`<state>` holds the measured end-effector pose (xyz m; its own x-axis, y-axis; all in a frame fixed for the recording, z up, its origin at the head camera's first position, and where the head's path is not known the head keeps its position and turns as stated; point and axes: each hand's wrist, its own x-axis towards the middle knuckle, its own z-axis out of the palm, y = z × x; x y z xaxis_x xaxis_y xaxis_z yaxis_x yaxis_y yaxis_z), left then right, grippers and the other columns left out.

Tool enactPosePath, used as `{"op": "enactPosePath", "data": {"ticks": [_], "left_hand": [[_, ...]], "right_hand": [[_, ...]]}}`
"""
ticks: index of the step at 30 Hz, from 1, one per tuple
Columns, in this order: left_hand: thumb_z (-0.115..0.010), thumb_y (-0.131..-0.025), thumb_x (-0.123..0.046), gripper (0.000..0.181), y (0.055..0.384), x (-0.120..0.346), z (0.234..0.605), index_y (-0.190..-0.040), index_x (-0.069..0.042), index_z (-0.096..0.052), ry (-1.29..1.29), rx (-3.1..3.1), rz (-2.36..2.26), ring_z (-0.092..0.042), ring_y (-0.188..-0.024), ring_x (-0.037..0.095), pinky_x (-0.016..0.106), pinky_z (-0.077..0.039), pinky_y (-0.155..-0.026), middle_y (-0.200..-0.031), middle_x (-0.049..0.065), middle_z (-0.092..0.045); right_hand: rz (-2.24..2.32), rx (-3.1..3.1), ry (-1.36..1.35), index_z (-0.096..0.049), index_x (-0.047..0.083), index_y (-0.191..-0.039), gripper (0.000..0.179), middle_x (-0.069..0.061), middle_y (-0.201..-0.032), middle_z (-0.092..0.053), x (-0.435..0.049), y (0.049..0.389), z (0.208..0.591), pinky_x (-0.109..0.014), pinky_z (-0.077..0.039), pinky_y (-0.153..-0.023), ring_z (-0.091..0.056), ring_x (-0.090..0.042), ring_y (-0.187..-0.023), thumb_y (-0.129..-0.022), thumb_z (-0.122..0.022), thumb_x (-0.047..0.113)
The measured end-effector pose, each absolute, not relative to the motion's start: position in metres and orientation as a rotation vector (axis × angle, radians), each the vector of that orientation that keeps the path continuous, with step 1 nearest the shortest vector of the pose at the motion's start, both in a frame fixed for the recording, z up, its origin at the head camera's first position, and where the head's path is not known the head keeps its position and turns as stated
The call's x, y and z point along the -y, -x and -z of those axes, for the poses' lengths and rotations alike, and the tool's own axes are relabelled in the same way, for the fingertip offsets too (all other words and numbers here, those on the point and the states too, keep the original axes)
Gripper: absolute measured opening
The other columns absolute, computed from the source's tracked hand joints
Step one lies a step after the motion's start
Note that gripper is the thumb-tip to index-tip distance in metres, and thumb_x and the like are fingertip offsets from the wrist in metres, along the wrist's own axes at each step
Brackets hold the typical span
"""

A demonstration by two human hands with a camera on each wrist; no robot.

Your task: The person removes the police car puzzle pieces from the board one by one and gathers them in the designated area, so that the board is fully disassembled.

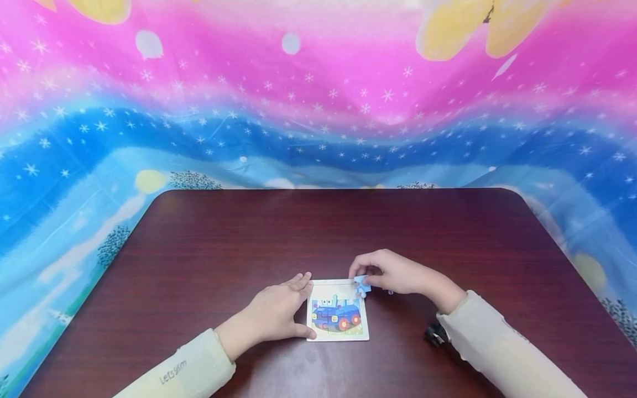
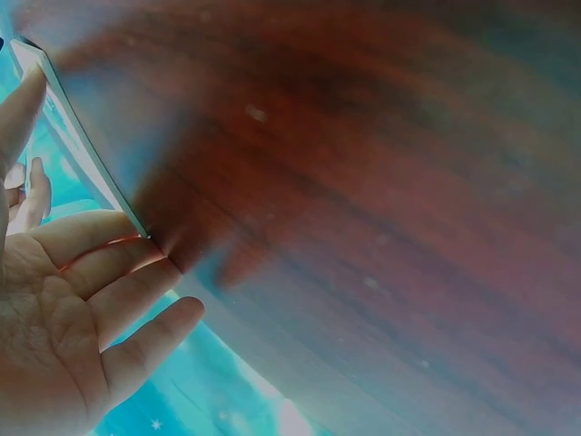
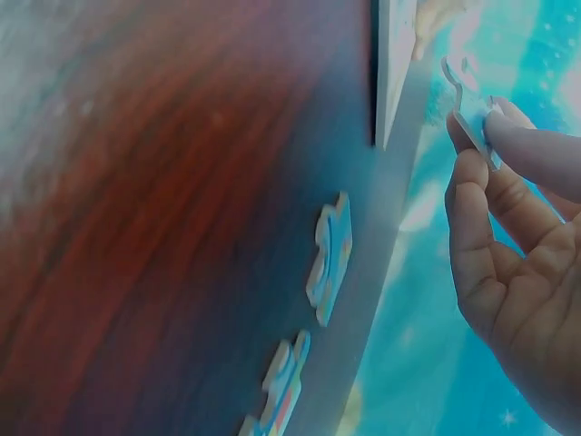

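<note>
A square jigsaw tray (image 1: 328,288) lies on the table, its lower part filled with a blue cartoon vehicle with red wheels. The upper strip of the tray shows bare and pale. My left hand (image 1: 278,309) steadies the tray's left side, thumb at the near corner and fairly straight fingers along the far corner. Between thumb and fingers, my right hand (image 1: 398,272) pinches a light-blue jigsaw piece (image 1: 362,283) over the tray's upper right corner. In the right wrist view, this piece (image 3: 472,118) is held tilted, raised off the table.
Two loose jigsaw pieces, one nearer the tray (image 3: 334,259) and one farther (image 3: 283,391), lie on the table in the right wrist view. A black object (image 1: 436,334) sits beside the right sleeve. Behind the dark wooden table (image 1: 224,237) hangs a patterned pink-and-blue cloth (image 1: 318,110).
</note>
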<state>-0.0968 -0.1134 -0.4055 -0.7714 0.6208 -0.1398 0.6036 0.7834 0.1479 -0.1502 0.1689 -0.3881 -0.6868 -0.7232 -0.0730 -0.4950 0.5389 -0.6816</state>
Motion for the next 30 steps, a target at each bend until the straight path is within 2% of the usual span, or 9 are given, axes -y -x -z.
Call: {"op": "enactPosePath", "data": {"ticks": [7, 12, 18, 24, 30], "left_hand": [[-0.076, -0.073, -0.064, 0.097, 0.097, 0.114, 0.406, -0.141, 0.001, -0.053, -0.981, -2.808, -0.125, -0.047, -0.141, 0.025, 0.040, -0.048, -0.107, -0.153, 0.015, -0.046], [-0.076, -0.074, -0.064, 0.097, 0.097, 0.113, 0.406, -0.142, 0.001, -0.052, -0.974, -2.804, -0.123, -0.047, -0.141, 0.025, 0.040, -0.048, -0.108, -0.153, 0.015, -0.046], [-0.076, -0.073, -0.064, 0.097, 0.097, 0.113, 0.406, -0.142, 0.001, -0.052, -0.970, -2.801, -0.125, -0.047, -0.142, 0.025, 0.041, -0.048, -0.107, -0.153, 0.015, -0.046], [-0.077, -0.073, -0.064, 0.097, 0.098, 0.113, 0.406, -0.141, 0.001, -0.053, -0.970, -2.797, -0.135, -0.046, -0.142, 0.026, 0.042, -0.048, -0.107, -0.153, 0.015, -0.046], [-0.077, -0.073, -0.063, 0.097, 0.096, 0.113, 0.404, -0.142, 0.001, -0.052, -0.962, -2.793, -0.140, -0.046, -0.142, 0.026, 0.042, -0.048, -0.107, -0.153, 0.016, -0.045]], "right_hand": [[0.970, -2.444, 0.936, -0.070, 0.014, -0.110, 0.020, 0.001, -0.103, -0.070, -0.186, 0.152, 0.383, -0.026, -0.053, -0.074, -0.058, -0.010, -0.086, -0.095, -0.064, 0.004], [1.006, -2.471, 0.932, -0.070, 0.010, -0.113, 0.020, 0.000, -0.104, -0.071, -0.199, 0.153, 0.380, -0.026, -0.053, -0.078, -0.059, -0.008, -0.087, -0.095, -0.063, 0.005], [1.038, -2.487, 0.872, -0.069, 0.009, -0.114, 0.020, -0.004, -0.102, -0.071, -0.215, 0.152, 0.374, -0.026, -0.053, -0.073, -0.058, -0.008, -0.084, -0.096, -0.063, 0.007], [1.028, -2.550, 0.854, -0.069, 0.010, -0.113, 0.018, -0.001, -0.101, -0.071, -0.232, 0.149, 0.372, -0.026, -0.053, -0.077, -0.059, -0.007, -0.088, -0.095, -0.065, 0.010], [1.012, -2.594, 0.831, -0.069, 0.011, -0.114, 0.019, 0.005, -0.095, -0.069, -0.250, 0.144, 0.373, -0.026, -0.051, -0.074, -0.058, -0.006, -0.083, -0.096, -0.065, 0.012]]}}
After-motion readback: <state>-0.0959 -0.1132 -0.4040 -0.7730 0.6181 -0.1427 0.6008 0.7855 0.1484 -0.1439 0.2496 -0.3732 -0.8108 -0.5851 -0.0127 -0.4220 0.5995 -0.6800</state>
